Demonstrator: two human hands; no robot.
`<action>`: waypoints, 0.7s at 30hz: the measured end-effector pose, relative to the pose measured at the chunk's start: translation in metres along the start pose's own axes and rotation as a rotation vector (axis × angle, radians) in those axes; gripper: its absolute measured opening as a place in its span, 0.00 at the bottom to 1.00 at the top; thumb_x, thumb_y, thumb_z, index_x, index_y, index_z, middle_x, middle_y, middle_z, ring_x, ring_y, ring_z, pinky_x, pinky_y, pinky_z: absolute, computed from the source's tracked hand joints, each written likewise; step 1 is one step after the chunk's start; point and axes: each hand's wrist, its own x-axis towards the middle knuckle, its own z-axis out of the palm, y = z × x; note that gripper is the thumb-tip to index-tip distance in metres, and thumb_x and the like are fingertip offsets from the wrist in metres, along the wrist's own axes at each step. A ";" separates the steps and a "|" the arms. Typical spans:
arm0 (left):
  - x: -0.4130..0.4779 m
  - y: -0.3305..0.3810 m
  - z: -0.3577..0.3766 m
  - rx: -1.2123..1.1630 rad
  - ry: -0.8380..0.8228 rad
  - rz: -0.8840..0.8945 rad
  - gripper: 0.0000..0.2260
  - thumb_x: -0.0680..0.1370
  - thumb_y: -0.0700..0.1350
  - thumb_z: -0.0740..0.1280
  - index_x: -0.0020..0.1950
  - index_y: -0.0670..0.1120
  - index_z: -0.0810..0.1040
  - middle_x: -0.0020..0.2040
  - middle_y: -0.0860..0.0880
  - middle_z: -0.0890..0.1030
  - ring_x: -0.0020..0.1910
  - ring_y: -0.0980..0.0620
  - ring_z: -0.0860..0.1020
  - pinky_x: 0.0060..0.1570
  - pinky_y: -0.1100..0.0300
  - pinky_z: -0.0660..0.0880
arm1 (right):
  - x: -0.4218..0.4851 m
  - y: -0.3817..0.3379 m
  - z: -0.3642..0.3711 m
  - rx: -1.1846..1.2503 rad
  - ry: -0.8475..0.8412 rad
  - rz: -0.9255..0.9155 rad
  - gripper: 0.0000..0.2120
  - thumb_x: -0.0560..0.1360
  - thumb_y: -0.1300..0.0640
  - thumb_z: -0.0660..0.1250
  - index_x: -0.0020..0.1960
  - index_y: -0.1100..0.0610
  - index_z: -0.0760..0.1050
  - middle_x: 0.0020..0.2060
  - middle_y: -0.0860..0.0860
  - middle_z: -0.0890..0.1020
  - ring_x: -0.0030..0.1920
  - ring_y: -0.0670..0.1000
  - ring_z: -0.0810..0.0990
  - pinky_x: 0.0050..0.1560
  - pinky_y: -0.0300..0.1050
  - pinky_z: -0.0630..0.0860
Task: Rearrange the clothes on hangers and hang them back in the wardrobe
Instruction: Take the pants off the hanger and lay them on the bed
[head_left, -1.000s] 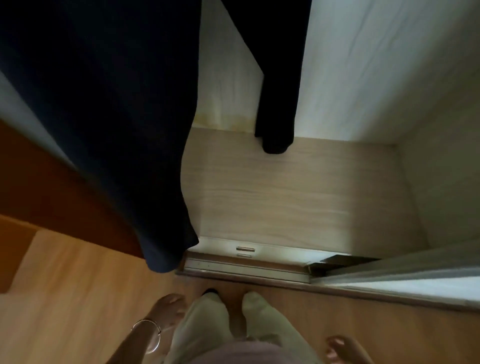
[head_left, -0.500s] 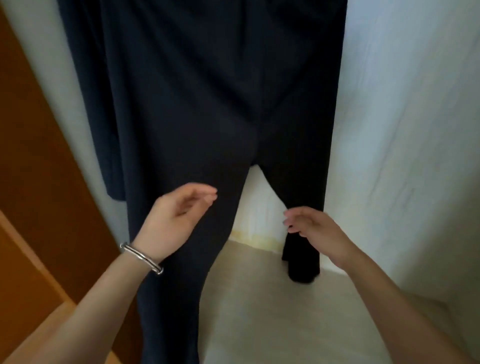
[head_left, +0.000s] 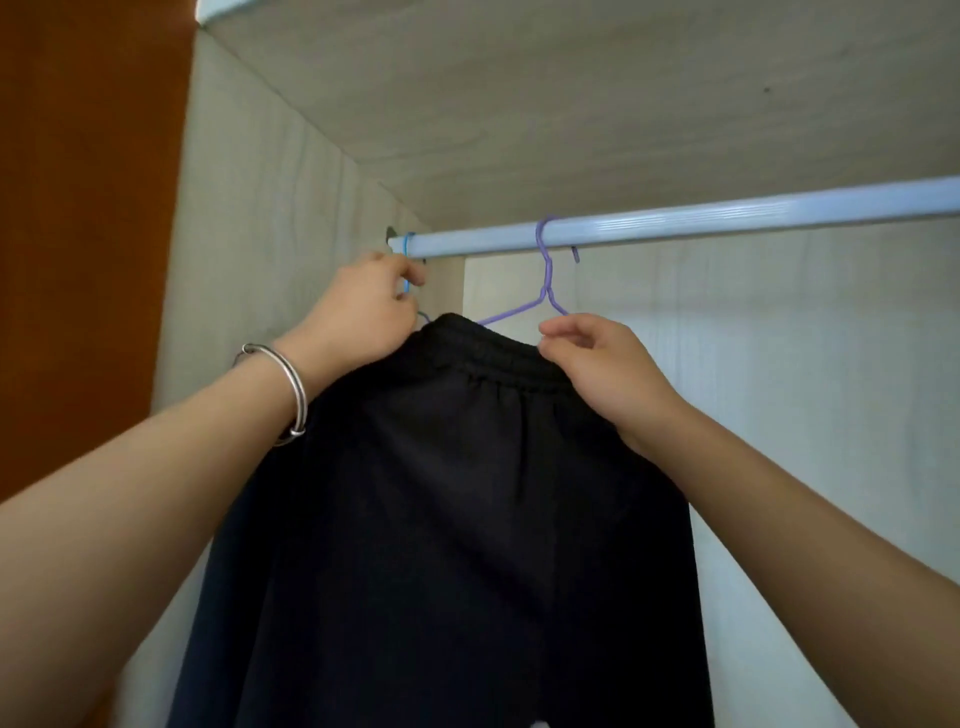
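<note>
Black trousers (head_left: 467, 493) with an elastic waistband hang from a purple wire hanger (head_left: 545, 270), which is hooked over the pale blue wardrobe rod (head_left: 727, 218). A blue hanger (head_left: 408, 247) hooks on the rod's far left end. My left hand (head_left: 358, 317) is curled around the blue hanger's wire, beside the waistband's left corner. At the waistband's right corner, my right hand (head_left: 597, 374) pinches the fabric where the purple hanger's arm meets it. What hangs on the blue hanger is hidden.
The wardrobe's pale wood side wall (head_left: 249, 208) stands close on the left, with an orange-brown panel (head_left: 88, 208) beyond it. The top board (head_left: 571, 104) is just above the rod. To the right the rod carries nothing in front of the white back wall (head_left: 779, 364).
The view swung up from the wardrobe floor to the rod. Both hands rose from my sides, past the trouser legs, up to the waistband and the hangers.
</note>
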 end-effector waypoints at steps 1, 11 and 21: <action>0.012 -0.004 0.003 0.078 -0.068 -0.039 0.16 0.77 0.37 0.57 0.64 0.42 0.71 0.64 0.41 0.72 0.60 0.43 0.73 0.60 0.58 0.66 | 0.011 -0.004 0.004 0.045 -0.002 0.042 0.11 0.76 0.59 0.62 0.58 0.55 0.76 0.48 0.46 0.77 0.48 0.44 0.74 0.45 0.34 0.69; 0.073 -0.042 0.021 0.034 -0.444 -0.385 0.13 0.79 0.35 0.55 0.41 0.37 0.77 0.40 0.38 0.85 0.41 0.44 0.78 0.38 0.56 0.74 | 0.088 -0.016 0.050 0.245 0.076 0.321 0.27 0.74 0.59 0.65 0.68 0.64 0.57 0.63 0.57 0.73 0.54 0.53 0.71 0.50 0.44 0.64; 0.091 -0.008 0.031 -0.266 -0.375 -0.262 0.08 0.77 0.42 0.62 0.42 0.40 0.78 0.39 0.46 0.78 0.36 0.50 0.71 0.39 0.63 0.67 | 0.085 -0.021 0.028 0.221 0.171 0.373 0.17 0.75 0.68 0.52 0.64 0.61 0.65 0.27 0.55 0.71 0.17 0.45 0.71 0.20 0.34 0.66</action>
